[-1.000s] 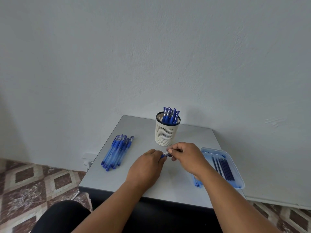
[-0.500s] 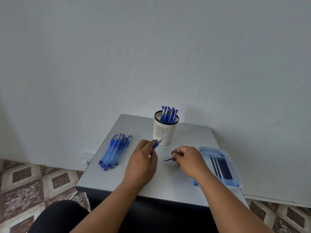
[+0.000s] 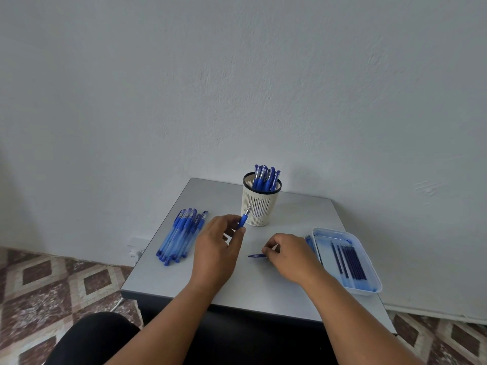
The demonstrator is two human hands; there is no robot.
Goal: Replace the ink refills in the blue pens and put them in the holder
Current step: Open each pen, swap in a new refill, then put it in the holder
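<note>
My left hand [image 3: 218, 248] grips a blue pen [image 3: 243, 218] with its metal tip pointing up toward the holder. That white slotted holder [image 3: 259, 209] stands at the table's back with several capped blue pens [image 3: 266, 177] in it. My right hand [image 3: 288, 255] pinches a small dark blue part [image 3: 257, 256], likely a cap, low over the table. A pile of several blue pens [image 3: 181, 234] lies to the left. Several dark refills [image 3: 349, 262] lie in a clear blue tray [image 3: 367, 285] on the right.
The grey table [image 3: 263, 291] is small and stands against a white wall. A few blue pieces [image 3: 308, 241] lie between my right hand and the tray. A patterned tile floor surrounds the table, and a wall socket [image 3: 135, 250] sits low on the left.
My hands were together on one pen and have pulled apart. The left hand rose toward the holder with the pen. The right hand dropped to the table with the small blue part.
</note>
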